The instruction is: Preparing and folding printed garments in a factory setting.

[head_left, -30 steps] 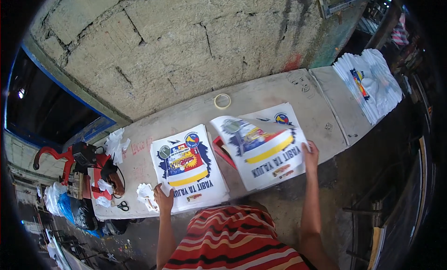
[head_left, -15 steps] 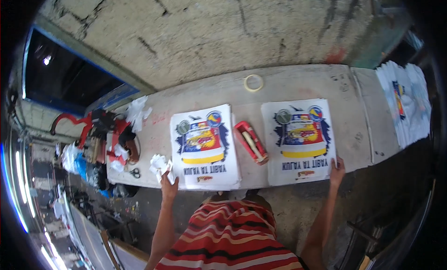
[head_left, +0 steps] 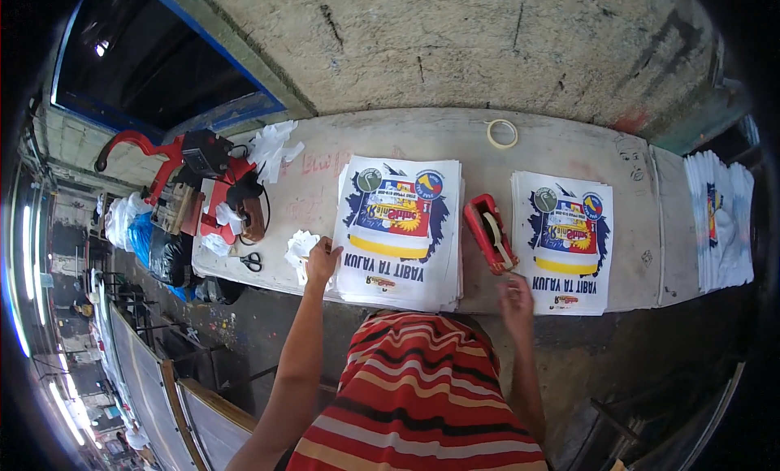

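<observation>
Two stacks of white printed sheets lie on the table, the left stack (head_left: 398, 227) larger in view and the right stack (head_left: 562, 244) beyond the tape dispenser. My left hand (head_left: 322, 262) is at the left stack's near-left edge, fingers bent together and thumb against the sheet; what it grips is hidden. Crumpled white scraps (head_left: 301, 250) lie just left of that hand. Between the stacks stands a red tape dispenser (head_left: 490, 231) with a roll in it. Close to its near end is my right hand (head_left: 516, 302), smeared by motion, its fingers unclear.
A tape roll (head_left: 502, 134) lies near the wall (head_left: 479, 57). Scissors (head_left: 250, 261) and a red-framed machine (head_left: 215, 175) are at the left, with a white plastic piece (head_left: 275, 149) alongside. Folded printed white items (head_left: 719, 223) hang over the table's right end.
My right hand has left the right stack's right edge and moved left to the tape dispenser. My left hand has shifted from the scraps to the left stack's edge. The view has turned slightly.
</observation>
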`<state>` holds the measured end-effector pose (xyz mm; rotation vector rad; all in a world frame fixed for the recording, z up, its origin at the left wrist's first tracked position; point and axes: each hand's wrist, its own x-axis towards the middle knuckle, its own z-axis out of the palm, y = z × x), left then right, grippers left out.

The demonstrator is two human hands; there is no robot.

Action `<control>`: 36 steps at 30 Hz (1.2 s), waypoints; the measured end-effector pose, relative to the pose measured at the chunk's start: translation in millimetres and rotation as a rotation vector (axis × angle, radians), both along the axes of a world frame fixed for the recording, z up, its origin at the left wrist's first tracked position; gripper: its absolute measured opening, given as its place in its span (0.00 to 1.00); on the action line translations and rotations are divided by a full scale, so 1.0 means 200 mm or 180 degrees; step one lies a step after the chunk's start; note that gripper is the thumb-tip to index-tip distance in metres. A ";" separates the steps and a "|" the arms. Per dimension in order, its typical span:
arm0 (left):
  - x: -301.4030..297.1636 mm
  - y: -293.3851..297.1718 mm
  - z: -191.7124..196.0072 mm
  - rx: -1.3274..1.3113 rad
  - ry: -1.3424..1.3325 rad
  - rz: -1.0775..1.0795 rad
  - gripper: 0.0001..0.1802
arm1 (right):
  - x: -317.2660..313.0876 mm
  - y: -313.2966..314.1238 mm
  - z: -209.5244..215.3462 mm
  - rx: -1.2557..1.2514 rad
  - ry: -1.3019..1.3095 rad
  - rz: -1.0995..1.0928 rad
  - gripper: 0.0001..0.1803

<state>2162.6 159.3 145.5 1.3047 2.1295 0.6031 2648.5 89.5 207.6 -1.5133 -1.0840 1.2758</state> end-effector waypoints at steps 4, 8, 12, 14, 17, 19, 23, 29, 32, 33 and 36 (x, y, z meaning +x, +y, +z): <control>-0.07 0.04 0.00 0.0342 0.0595 -0.0124 0.17 | -0.33 0.14 -0.12 0.0754 -0.1020 0.0625 0.27; -0.08 0.07 0.01 0.0552 -0.0330 0.0708 0.15 | -0.48 0.20 -0.23 0.0614 -0.1372 0.0655 0.31; 0.03 0.06 -0.02 0.0820 -0.0125 0.0179 0.15 | -0.54 0.21 -0.29 0.0713 -0.1562 0.0714 0.35; 0.06 0.07 -0.04 0.0523 -0.0093 0.0092 0.16 | -0.55 0.20 -0.29 0.0631 -0.1616 0.0723 0.35; 0.07 0.07 -0.05 0.0294 -0.0002 0.0001 0.17 | -0.58 0.20 -0.29 0.0720 -0.1747 0.0561 0.35; 0.03 0.05 -0.05 0.0413 -0.0145 -0.0215 0.17 | -0.60 0.18 -0.28 0.0649 -0.1827 0.0682 0.33; -0.23 0.00 -0.05 0.0882 -0.0162 0.0124 0.16 | -0.64 0.15 -0.25 0.0714 -0.2167 0.0816 0.32; -0.52 -0.11 -0.03 0.0457 0.0100 -0.0483 0.14 | -0.67 0.06 -0.14 0.0894 -0.2164 0.0378 0.34; -0.42 -0.16 -0.07 0.0526 0.0795 -0.0629 0.15 | -0.72 -0.01 -0.06 0.0582 -0.2096 0.0259 0.31; -0.40 -0.16 -0.09 0.0300 0.0802 -0.0610 0.13 | -0.75 -0.02 -0.03 0.0657 -0.2042 0.0284 0.30; -0.40 -0.12 -0.15 0.0201 0.0866 -0.0767 0.11 | -0.83 -0.07 0.05 0.0651 -0.1824 0.0202 0.28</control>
